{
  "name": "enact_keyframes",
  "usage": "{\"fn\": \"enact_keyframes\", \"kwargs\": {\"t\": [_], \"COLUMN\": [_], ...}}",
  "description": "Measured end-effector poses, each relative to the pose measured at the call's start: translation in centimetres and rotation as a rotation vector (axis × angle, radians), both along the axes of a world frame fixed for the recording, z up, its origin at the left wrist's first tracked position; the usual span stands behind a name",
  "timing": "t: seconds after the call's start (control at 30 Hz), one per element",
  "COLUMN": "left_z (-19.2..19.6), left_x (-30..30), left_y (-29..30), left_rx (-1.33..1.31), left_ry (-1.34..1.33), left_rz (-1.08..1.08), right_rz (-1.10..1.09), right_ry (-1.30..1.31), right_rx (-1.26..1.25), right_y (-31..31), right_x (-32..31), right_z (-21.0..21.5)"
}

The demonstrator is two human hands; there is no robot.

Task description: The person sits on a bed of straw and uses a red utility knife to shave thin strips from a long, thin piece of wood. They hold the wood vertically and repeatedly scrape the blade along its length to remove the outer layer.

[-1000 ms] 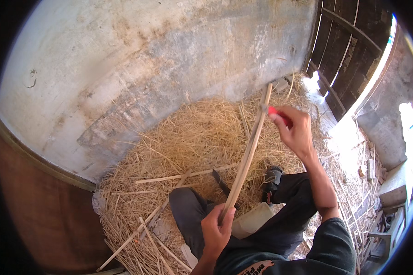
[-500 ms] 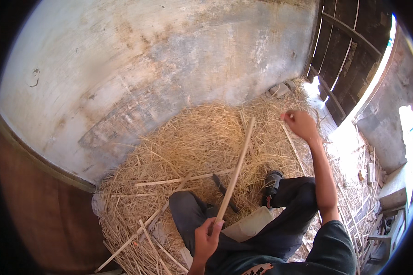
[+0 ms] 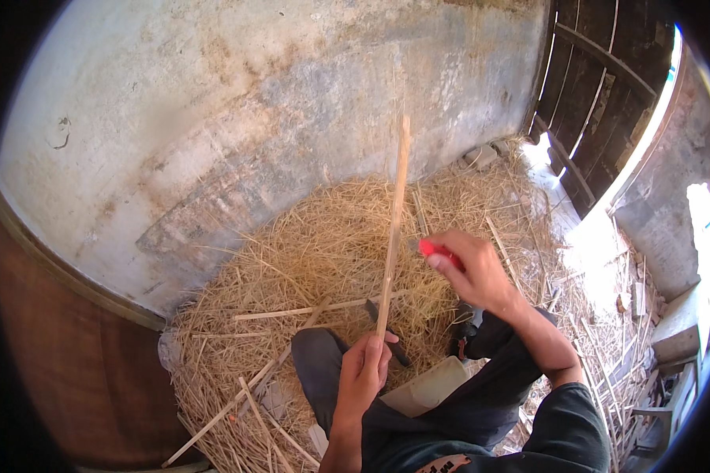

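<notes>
Firstly, loose sticks [image 3: 221, 414] on straw [image 3: 339, 213], worked or unworked unclear; next, left hand [image 3: 363, 369], grip wrapped round the lower end of one long stick [image 3: 395, 229], unsplit, finish too small to judge; lastly, red-handled tool [image 3: 443, 255], just beside that stick, clasped in right hand [image 3: 475, 272].

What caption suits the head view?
Left hand holds a pale strip, right hand a red-handled tool, over straw.
</notes>
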State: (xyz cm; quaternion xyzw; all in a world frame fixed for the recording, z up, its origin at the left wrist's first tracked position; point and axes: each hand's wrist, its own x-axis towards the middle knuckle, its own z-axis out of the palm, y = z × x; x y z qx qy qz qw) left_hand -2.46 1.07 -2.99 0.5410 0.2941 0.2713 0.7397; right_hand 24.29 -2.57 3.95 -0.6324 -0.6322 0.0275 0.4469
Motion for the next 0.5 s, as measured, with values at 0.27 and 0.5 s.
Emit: {"fn": "enact_keyframes", "kwargs": {"t": [0.27, 0.5], "left_z": [1.3, 1.3], "left_x": [2.0, 3.4], "left_y": [-0.1, -0.1], "left_rx": [0.143, 0.456], "left_ry": [0.029, 0.113], "left_rz": [0.168, 0.306], "right_rz": [0.124, 0.132], "right_ry": [-0.326, -0.322], "right_rx": [0.037, 0.126], "right_y": [-1.3, -1.4], "right_x": [-3.0, -4.0], "right_z": [-1.9, -2.1]}}
